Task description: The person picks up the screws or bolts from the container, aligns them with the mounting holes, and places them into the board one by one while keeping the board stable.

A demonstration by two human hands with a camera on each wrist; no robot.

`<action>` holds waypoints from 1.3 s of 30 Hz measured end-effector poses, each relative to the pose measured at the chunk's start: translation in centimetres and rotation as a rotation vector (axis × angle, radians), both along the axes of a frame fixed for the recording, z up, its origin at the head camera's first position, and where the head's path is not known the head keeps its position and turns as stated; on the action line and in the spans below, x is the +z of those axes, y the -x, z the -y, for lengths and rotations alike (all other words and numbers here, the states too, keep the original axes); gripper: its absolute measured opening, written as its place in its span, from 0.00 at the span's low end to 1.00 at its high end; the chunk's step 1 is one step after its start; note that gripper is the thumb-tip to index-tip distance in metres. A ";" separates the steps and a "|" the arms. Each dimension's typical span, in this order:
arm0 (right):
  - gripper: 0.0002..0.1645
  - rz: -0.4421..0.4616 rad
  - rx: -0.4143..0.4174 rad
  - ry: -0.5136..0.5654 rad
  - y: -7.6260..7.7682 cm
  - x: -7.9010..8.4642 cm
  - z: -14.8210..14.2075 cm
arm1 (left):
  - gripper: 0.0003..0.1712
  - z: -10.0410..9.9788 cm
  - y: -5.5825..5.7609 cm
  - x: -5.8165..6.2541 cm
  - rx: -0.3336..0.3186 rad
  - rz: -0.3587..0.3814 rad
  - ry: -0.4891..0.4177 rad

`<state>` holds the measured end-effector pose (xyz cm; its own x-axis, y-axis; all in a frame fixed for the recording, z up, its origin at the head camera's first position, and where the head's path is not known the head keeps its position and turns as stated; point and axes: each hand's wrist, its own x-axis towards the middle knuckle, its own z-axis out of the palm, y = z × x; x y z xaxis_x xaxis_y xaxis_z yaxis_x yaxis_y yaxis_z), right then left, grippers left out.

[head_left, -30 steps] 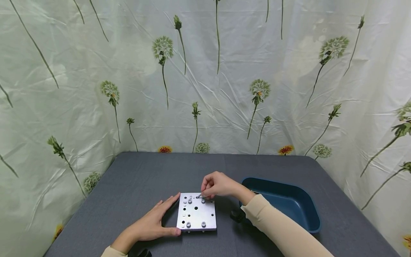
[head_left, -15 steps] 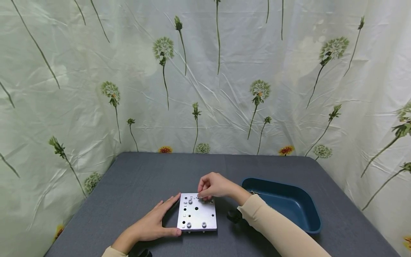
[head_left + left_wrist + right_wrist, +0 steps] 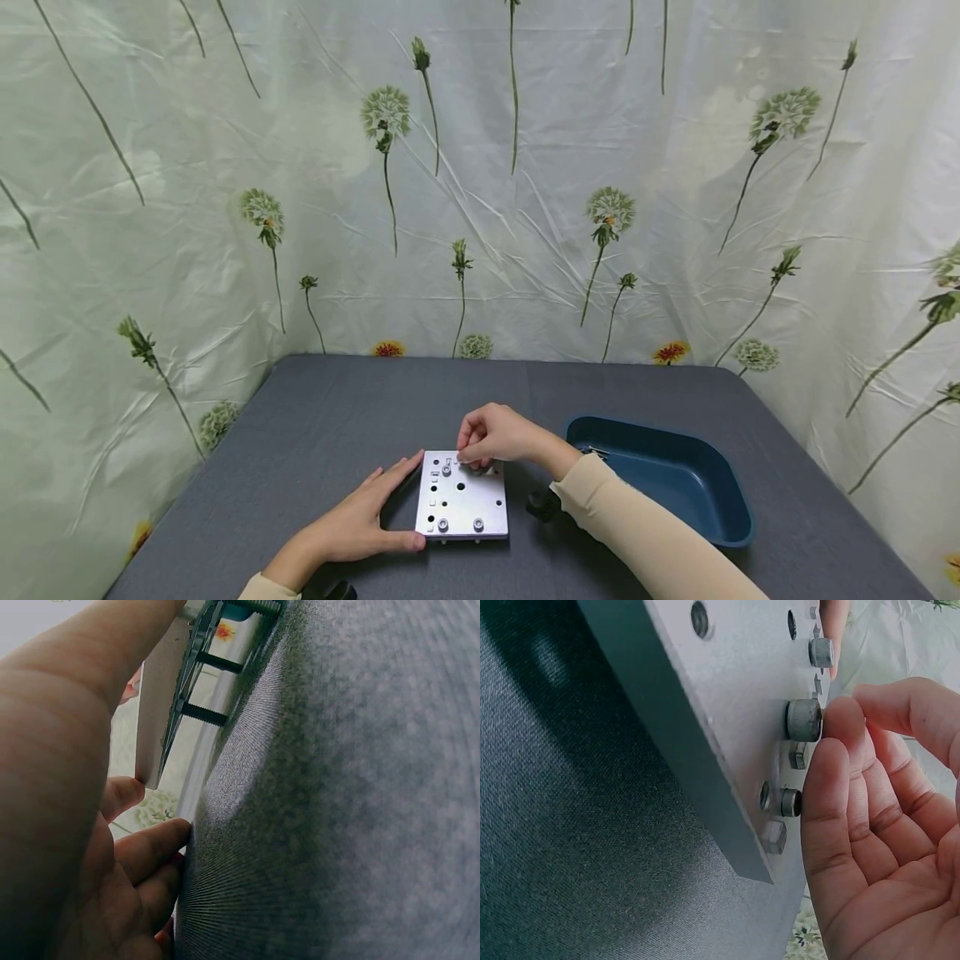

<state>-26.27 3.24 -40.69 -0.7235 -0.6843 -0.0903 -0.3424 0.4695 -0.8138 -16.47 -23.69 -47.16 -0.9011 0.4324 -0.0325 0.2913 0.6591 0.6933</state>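
Observation:
A square silver metal plate (image 3: pixel 465 507) with holes and several socket-head bolts stands slightly raised on the table; threaded bolt ends (image 3: pixel 204 714) stick out underneath. My left hand (image 3: pixel 356 521) spreads along its left edge, thumb at the near corner, straight index finger at the far corner. My right hand (image 3: pixel 495 435) is over the plate's far edge, thumb and finger together in a pinch at a hole. The small metal pin in that pinch is hidden by the fingers. In the right wrist view, the fingertips are beside a bolt head (image 3: pixel 804 720), above a smaller screw (image 3: pixel 791 802).
A dark blue tray (image 3: pixel 738 508) stands right of the plate, beyond the right forearm, with small metal pieces (image 3: pixel 597 452) in its far left corner. A dark grey cloth (image 3: pixel 360 400) covers the table. A flower-patterned curtain (image 3: pixel 525 208) hangs behind it.
My right hand has shifted slightly left, and its fingertips have come down onto the plate; the pin that showed at them is now covered. The left hand stays at the plate's edge.

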 end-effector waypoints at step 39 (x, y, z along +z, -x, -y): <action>0.03 0.012 0.007 0.008 -0.1 0.5 -0.2 | 0.66 0.2 0.2 -0.3 -0.007 -0.012 0.012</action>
